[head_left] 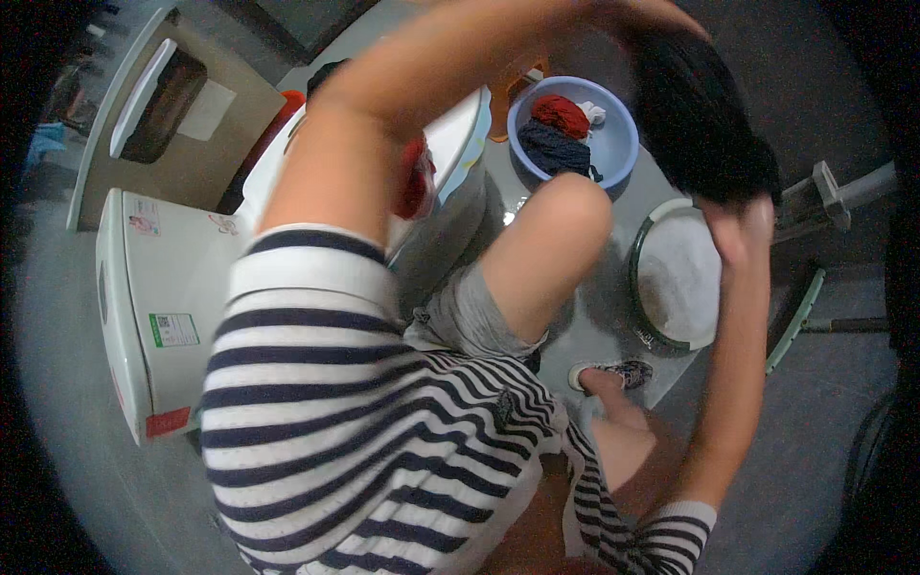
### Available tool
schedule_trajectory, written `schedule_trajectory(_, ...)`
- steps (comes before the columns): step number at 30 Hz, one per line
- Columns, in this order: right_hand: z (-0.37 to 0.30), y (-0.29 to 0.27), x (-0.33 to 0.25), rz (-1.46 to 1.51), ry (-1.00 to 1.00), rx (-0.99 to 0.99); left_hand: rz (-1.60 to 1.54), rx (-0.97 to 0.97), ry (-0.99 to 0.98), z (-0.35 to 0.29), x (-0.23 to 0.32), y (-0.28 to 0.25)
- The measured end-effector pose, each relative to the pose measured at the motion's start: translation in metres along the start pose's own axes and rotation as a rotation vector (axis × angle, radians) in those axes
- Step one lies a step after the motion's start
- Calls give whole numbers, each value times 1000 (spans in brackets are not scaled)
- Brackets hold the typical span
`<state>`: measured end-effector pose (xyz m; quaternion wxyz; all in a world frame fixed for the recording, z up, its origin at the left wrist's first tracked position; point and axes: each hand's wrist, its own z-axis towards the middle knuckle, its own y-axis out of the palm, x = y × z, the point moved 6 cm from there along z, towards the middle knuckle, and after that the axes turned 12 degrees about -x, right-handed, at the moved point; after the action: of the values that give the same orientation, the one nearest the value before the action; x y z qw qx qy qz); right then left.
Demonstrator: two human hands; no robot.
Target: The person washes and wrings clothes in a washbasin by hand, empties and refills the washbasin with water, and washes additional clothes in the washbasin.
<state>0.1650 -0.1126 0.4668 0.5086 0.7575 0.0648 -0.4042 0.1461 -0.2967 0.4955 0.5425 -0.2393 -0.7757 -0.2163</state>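
A dark, wet-looking garment hangs in the air at the upper right, stretched between both my hands. My left hand grips its top edge near the picture's top, the bare forearm crossing over the washing machine. My right hand is closed on the garment's lower end, above a round white basin with a green rim. Behind the garment stands a blue basin holding a red cloth and a dark blue cloth.
A white top-loading washing machine stands at the left, with red cloth showing in its tub. My bent knee and a sandalled foot are over the wet grey floor. A metal frame is at the right.
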Motion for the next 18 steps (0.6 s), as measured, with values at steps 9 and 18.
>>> schedule_trajectory(9,19,192,168,-1086,56,-934,-11,996,-411,-473,-82,40)
schedule_trajectory(18,5,160,241,-1476,-407,-960,-86,1149,-995,-563,-248,33)
